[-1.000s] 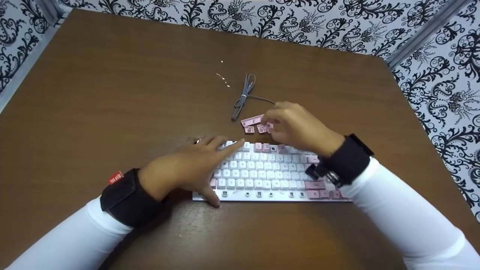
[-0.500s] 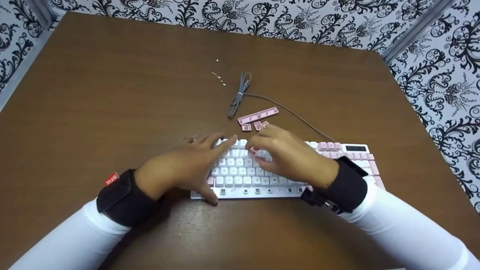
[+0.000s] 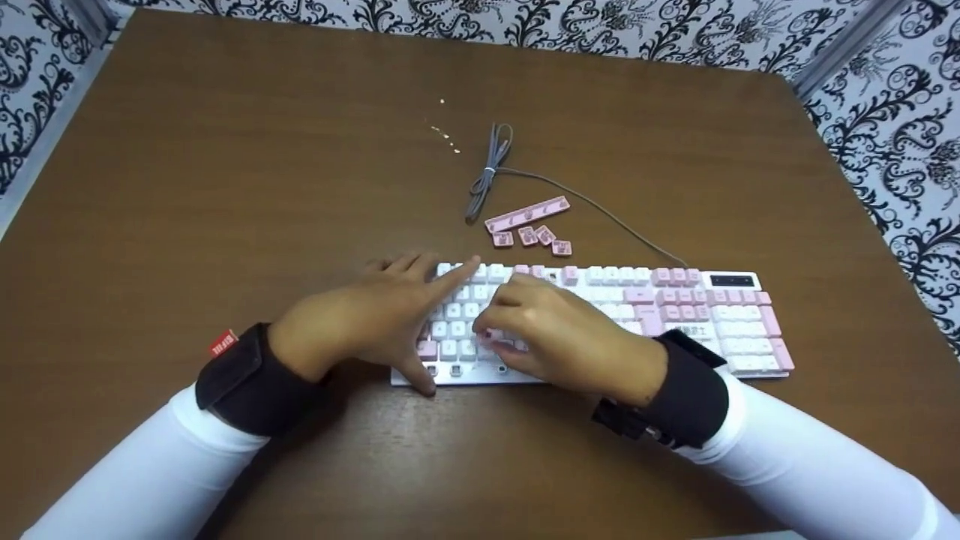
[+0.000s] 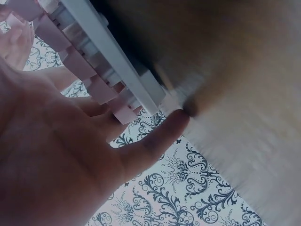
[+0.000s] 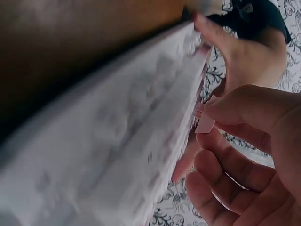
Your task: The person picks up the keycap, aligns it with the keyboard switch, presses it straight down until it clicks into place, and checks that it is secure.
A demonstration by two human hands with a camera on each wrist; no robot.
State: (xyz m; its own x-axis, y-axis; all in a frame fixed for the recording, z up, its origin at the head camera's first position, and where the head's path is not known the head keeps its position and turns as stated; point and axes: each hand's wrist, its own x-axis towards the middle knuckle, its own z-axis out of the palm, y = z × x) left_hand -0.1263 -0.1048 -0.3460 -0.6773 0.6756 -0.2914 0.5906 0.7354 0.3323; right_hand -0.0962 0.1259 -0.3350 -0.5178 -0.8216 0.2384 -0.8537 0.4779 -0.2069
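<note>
A white and pink keyboard lies on the brown table, its bottom row showing bare key sockets. Spread over its left end, my left hand rests with the thumb along the front edge and straight fingers reaching to the far edge. In the left wrist view that thumb extends past the keyboard's corner. My right hand is low over the lower left keys. Between its thumb and index finger it pinches a pink keycap, seen close to the keys in the right wrist view.
Behind the keyboard lie a long pink spacebar keycap and several small pink keycaps. A bundled grey cable runs to the keyboard's back edge. Small light flecks dot the table farther back.
My right hand has come from the loose keycaps toward me and left, over the keyboard's lower rows, carrying a pink keycap. My left hand has stayed on the keyboard's left end.
</note>
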